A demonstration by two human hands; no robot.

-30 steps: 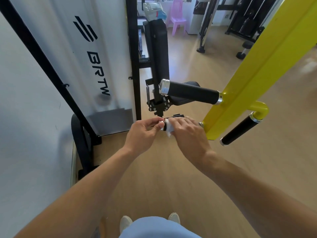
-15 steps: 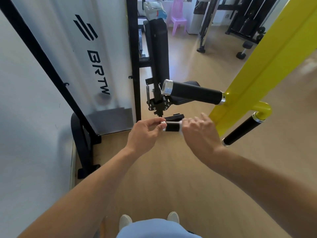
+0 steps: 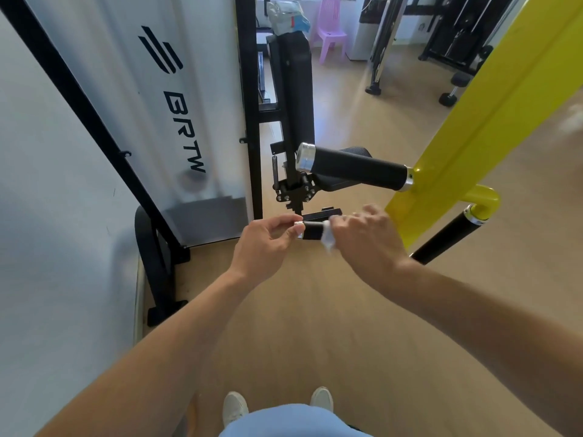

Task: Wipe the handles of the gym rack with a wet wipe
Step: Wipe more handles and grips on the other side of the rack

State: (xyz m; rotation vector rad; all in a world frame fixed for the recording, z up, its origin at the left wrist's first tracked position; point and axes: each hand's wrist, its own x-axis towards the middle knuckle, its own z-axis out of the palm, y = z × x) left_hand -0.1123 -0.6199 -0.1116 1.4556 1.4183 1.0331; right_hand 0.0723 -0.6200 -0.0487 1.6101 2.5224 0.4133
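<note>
The long black cylindrical handle grip [image 3: 358,169] appears matt and rubber-like, capped by a shiny, smooth silver metal end [image 3: 305,157]. The yellow painted metal beam [image 3: 492,111] has a smooth, glossy finish. The white wet wipe [image 3: 328,238] looks soft and crumpled. The light wood-look floor [image 3: 315,310] is smooth with a slight sheen. The translucent white panel [image 3: 151,89] appears frosted plastic.

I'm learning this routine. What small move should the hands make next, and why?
Probably slide the right hand and its wipe left along the low handle toward the left hand: a bare black stretch shows between them, and the left fingers pinch the handle's end, likely steadying it.
</note>
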